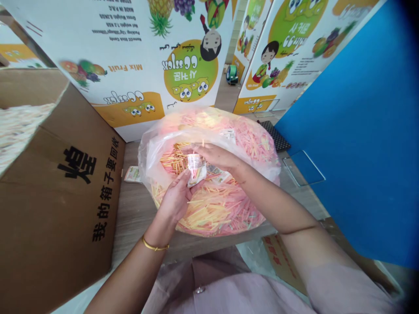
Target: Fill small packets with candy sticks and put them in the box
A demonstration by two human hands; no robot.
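Observation:
My left hand (pixel 177 194) pinches a small printed candy packet (pixel 197 169), with pink and yellow colours showing in its lower part. Stretched out above it is my right hand (pixel 214 156), palm turned down and fingers pointing left, close to the packet's upper edge. I cannot tell whether those fingers touch it. Both hands are over the mouth of a large clear plastic bag (pixel 153 150), which is full of thin candy sticks (pixel 206 209) in pink, yellow and pale green. More small packets (pixel 225 176) lie on the sticks behind my right wrist, partly hidden.
At left stands an open brown carton (pixel 81 183) filled with pale sticks or packets. White printed cartons (pixel 131 56) line the back. A blue panel (pixel 356 131) rises at right. A tape roll (pixel 231 74) sits behind the bag, and a loose packet (pixel 132 174) lies left of it.

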